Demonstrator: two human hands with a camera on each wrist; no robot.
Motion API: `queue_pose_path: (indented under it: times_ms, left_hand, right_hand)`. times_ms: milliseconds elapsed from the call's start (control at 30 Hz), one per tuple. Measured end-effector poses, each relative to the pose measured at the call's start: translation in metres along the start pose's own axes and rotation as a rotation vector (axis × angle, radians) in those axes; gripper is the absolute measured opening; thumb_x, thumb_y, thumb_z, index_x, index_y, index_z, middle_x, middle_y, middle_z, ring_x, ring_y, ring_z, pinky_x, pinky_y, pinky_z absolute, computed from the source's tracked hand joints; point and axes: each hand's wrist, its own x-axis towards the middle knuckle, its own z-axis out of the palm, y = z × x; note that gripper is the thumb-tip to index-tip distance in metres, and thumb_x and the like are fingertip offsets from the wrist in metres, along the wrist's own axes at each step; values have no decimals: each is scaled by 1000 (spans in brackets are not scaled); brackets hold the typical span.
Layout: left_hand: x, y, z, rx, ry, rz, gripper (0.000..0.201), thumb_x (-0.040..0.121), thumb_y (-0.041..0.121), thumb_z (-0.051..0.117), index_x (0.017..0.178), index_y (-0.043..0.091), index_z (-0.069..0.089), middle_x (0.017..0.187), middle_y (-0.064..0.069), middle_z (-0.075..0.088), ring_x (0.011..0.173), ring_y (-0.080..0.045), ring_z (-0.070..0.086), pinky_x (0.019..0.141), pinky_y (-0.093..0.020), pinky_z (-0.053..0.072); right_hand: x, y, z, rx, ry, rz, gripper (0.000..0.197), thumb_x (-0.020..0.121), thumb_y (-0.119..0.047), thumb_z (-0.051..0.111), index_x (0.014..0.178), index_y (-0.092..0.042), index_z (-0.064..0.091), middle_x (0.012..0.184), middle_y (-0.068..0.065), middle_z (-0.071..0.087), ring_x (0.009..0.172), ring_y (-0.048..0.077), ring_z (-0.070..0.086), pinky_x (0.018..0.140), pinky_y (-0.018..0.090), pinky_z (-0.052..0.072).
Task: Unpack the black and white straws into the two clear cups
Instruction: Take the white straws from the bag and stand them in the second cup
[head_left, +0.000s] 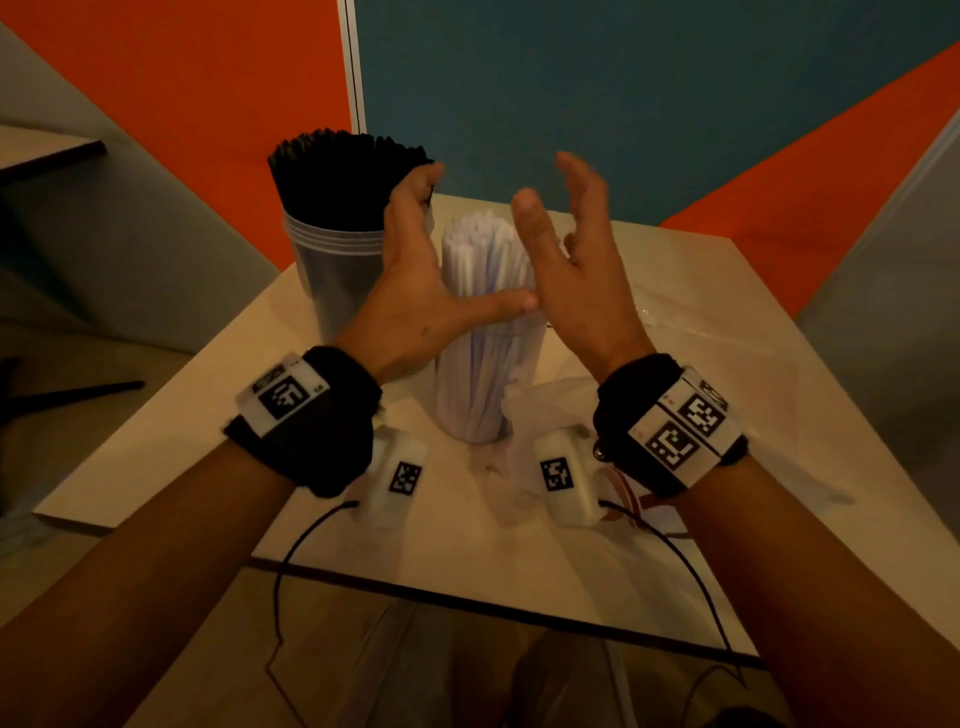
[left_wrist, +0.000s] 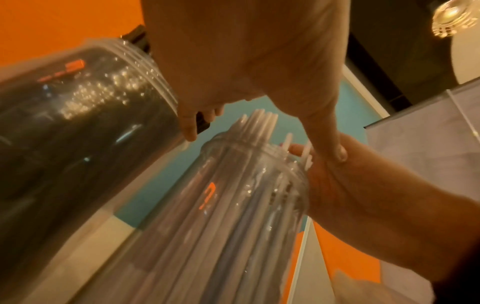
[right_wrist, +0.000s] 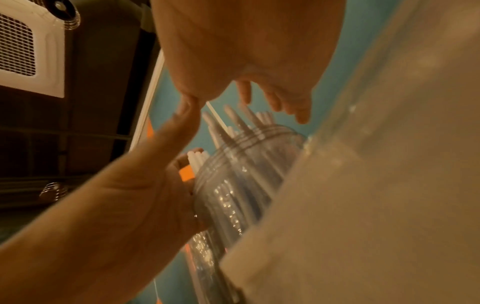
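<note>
Two clear cups stand on the pale table (head_left: 208, 441). The far left cup (head_left: 337, 280) is full of black straws (head_left: 343, 176). The nearer cup (head_left: 483, 384) holds white straws (head_left: 483, 249) that stick up above its rim. My left hand (head_left: 431, 270) is open on the left of the white bundle, fingers up by the black straws, thumb stretched across the front. My right hand (head_left: 561, 223) is open and flat on the bundle's right side. The left thumb touches the heel of the right palm. In the left wrist view the white-straw cup (left_wrist: 246, 205) rises between both hands.
Crumpled clear plastic wrapping (head_left: 524, 415) lies just in front of the white-straw cup, and more (head_left: 675, 322) lies to the right. One black straw (head_left: 78, 395) lies off the table at the left. Blue and orange panels stand close behind the cups.
</note>
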Motion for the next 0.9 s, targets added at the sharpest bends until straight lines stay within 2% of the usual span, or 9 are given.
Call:
queue_pose_path:
  times_ms: [67,133,233,300,400,533,733,833,900]
  left_hand:
    - [11,-2,2,-46,-55,-40,119,60,50,80,146,21,3,155,3,8,139,-4,11,111,-17,16]
    - [20,-3,3,-47,-114,-49,127,57,45,83,148,20,-1,156,0,8,138,-4,13,111,-20,18]
    - [23,-2,5,-82,-189,-53,126,60,31,86,148,21,-3,139,3,38,125,0,43,104,-20,38]
    - [24,-4,6,-117,-169,-30,116,68,18,84,148,18,0,118,16,46,107,10,54,93,-13,45]
    - [25,-9,7,-148,-89,-15,105,71,16,82,147,19,9,108,3,51,103,-8,57,89,-23,49]
    - [27,-6,13,-191,-12,42,86,72,9,80,141,16,28,110,-5,54,96,-3,59,80,-16,49]
    - [25,-12,8,-42,24,80,69,65,39,74,126,16,51,122,-9,48,107,-4,52,90,-9,42]
    - [20,-6,3,6,59,83,74,66,45,74,129,17,48,124,-2,43,113,-8,47,92,-8,39]
    - [16,2,-1,64,85,128,74,69,47,74,131,17,47,129,-4,40,120,-10,42,97,-9,35]
  right_hand:
    - [0,-4,-2,-12,-116,159,62,97,-53,36,149,-23,23,155,-4,28,138,8,30,104,19,28]
    - [0,-8,-6,-32,-231,203,59,98,-56,24,147,-24,29,151,-7,35,131,2,35,104,18,28]
    - [0,-13,-7,-23,-305,202,56,99,-55,19,143,-27,37,142,-12,43,114,-6,37,88,7,28]
    - [0,-10,-2,-41,-342,198,63,94,-64,20,146,-29,31,150,-8,37,126,0,38,103,18,29]
    - [1,-7,6,-87,-373,184,88,76,-83,22,148,-32,25,151,-3,37,137,15,38,114,42,30]
    - [3,-12,4,-67,-344,139,88,76,-81,28,146,-27,32,147,-1,44,134,14,44,113,41,35]
    - [1,-19,1,-109,-382,127,62,95,-61,28,142,-24,41,139,-2,53,128,12,49,111,39,37]
    - [0,-20,-1,-110,-360,143,75,88,-70,30,147,-24,33,148,-3,43,136,11,41,115,38,32]
    - [-3,-22,-6,-96,-341,147,65,95,-59,30,150,-23,27,153,-3,35,140,10,33,117,33,27]
